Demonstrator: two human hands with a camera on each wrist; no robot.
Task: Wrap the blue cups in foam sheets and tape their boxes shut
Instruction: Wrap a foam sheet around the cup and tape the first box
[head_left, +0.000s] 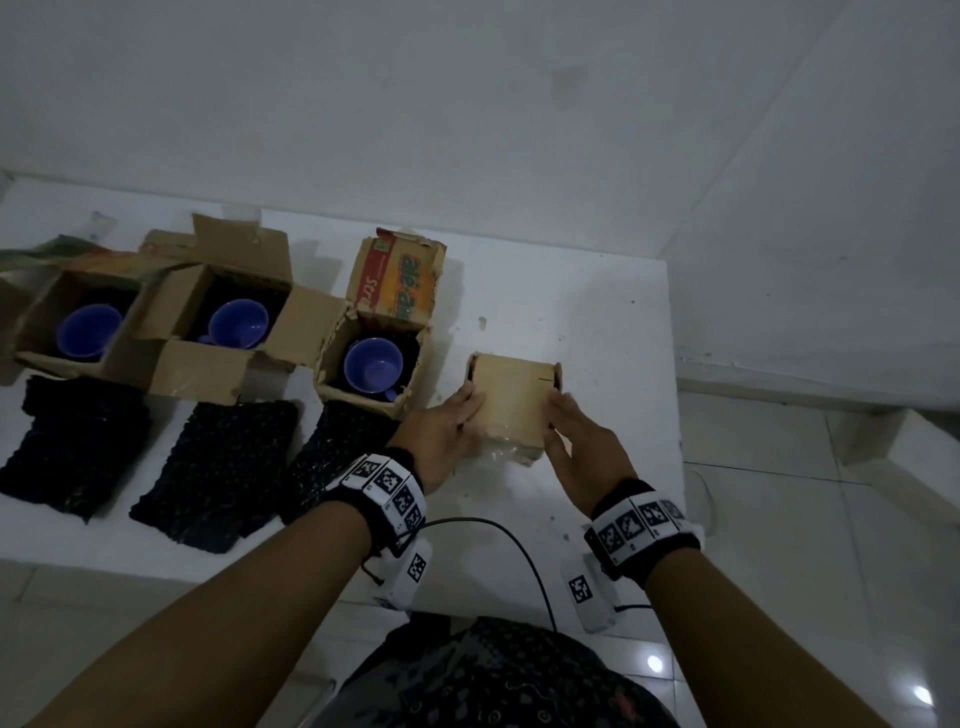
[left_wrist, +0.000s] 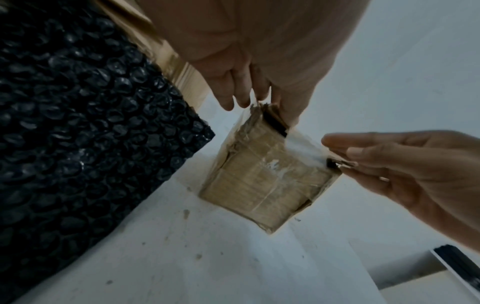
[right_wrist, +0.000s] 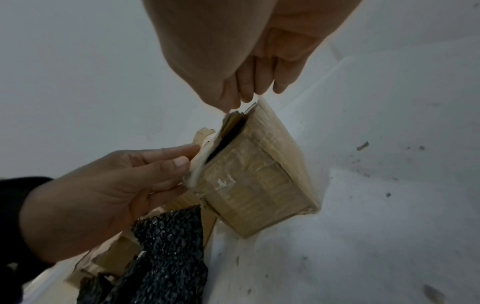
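Observation:
A small closed cardboard box (head_left: 511, 402) (left_wrist: 265, 181) (right_wrist: 254, 185) stands on the white table, its near face glossy with clear tape. My left hand (head_left: 447, 431) (left_wrist: 244, 88) (right_wrist: 116, 181) holds its left side, thumb on top. On the opposite side my right hand (head_left: 579, 441) (right_wrist: 249, 82) (left_wrist: 389, 162) does the same. Three blue cups (head_left: 89, 328) (head_left: 238, 322) (head_left: 373, 364) sit unwrapped in open boxes to the left. Three black bubble foam sheets (head_left: 78, 447) (head_left: 218, 467) (head_left: 332, 452) lie flat in front of those boxes.
The white table (head_left: 597, 322) ends just right of the closed box and close in front of my wrists. A black cable (head_left: 519, 545) loops over its front edge. A wall stands behind, and tiled floor lies to the right.

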